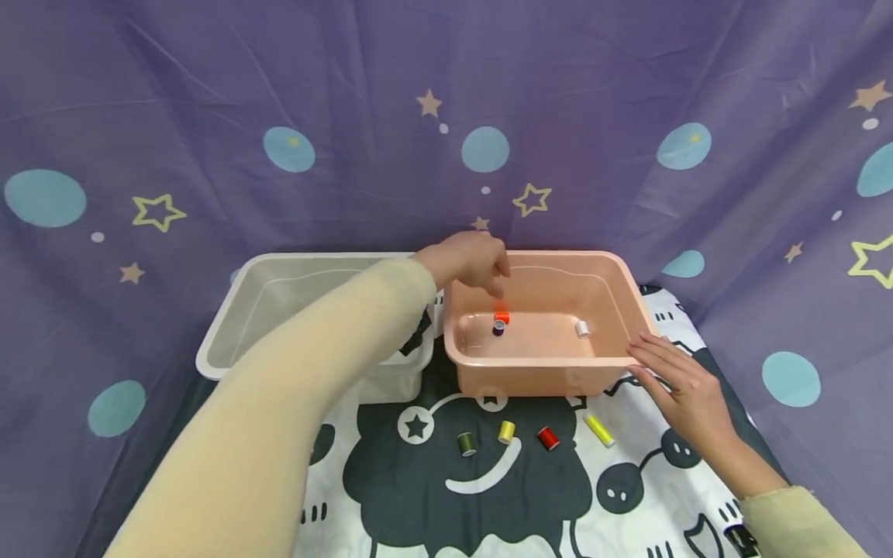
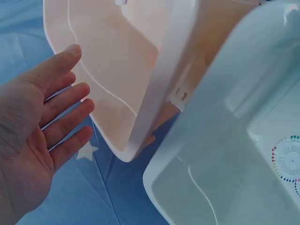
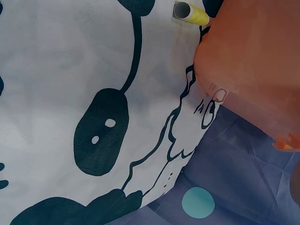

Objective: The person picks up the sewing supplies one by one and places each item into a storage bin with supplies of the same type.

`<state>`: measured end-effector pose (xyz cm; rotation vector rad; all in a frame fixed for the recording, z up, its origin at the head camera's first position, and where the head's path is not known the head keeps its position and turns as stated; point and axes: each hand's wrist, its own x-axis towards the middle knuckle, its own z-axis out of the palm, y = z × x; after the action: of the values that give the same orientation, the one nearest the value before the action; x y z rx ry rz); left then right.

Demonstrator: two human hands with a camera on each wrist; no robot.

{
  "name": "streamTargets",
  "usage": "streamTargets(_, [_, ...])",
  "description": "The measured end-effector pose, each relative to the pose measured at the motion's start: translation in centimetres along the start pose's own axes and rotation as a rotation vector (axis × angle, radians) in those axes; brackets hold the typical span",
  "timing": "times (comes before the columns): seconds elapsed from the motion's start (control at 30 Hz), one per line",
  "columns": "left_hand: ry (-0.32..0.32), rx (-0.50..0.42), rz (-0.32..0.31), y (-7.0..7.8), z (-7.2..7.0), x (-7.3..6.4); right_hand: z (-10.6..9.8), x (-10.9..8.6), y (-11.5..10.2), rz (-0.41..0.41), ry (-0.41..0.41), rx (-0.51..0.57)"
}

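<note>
My left hand (image 1: pixel 470 260) hangs over the back left corner of a peach plastic bin (image 1: pixel 537 362), its fingers loosely extended and holding nothing. In the left wrist view this hand (image 2: pixel 47 112) shows spread fingers beside the bin's rim. Inside the bin lie an orange thread spool (image 1: pixel 501 317), a dark purple spool (image 1: pixel 498 328) and a white spool (image 1: pixel 582 329). At the bin's front right corner, my right hand (image 1: pixel 684 391) rests with straight fingers against the rim.
A grey-white bin (image 1: pixel 223 333) stands left of the peach one; a wheel of coloured-head pins (image 2: pixel 288 160) lies in it. On the patterned cloth in front are a green spool (image 1: pixel 467 444), a yellow spool (image 1: pixel 506 432), a red spool (image 1: pixel 548 439) and a longer neon-yellow spool (image 1: pixel 599 431).
</note>
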<state>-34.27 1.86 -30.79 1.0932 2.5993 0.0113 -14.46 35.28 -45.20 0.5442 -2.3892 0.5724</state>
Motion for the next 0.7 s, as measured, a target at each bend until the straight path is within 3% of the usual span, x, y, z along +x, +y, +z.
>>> streamTargets(0.3, [-0.008,-0.017,0.025,-0.3,-0.3,-3.4,-0.2,0.0,-0.4,0.012,-0.013,-0.035])
streamTargets(0.7, [0.063,-0.052,0.061,0.4,-0.2,-8.8,-0.1,0.0,-0.4,0.014,-0.007,-0.038])
